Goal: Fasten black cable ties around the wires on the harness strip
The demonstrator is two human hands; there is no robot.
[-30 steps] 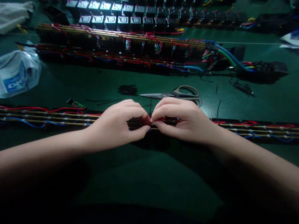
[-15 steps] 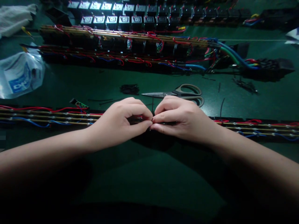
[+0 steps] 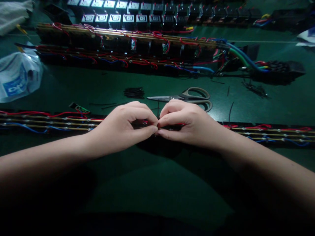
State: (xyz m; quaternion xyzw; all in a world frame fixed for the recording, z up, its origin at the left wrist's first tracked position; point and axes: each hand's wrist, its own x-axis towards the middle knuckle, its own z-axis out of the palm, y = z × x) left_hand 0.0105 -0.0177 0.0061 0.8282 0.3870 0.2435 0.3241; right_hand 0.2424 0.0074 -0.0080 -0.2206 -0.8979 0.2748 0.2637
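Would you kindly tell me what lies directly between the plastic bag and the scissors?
In the head view, a small bundle of black strips lies between them, nearer the scissors.

1 plastic bag [image 3: 21,75] lies near 1 pale cloth [image 3: 13,16]

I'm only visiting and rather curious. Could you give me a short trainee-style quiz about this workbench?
1. Which way do the scissors point in the picture: (a) left, (b) right, (c) toward the person?
2. True or false: the left hand and right hand are close together at the long wired strip.
3. Fill in: the label on the plastic bag is white and ____.
Key: 1. a; 2. true; 3. blue.
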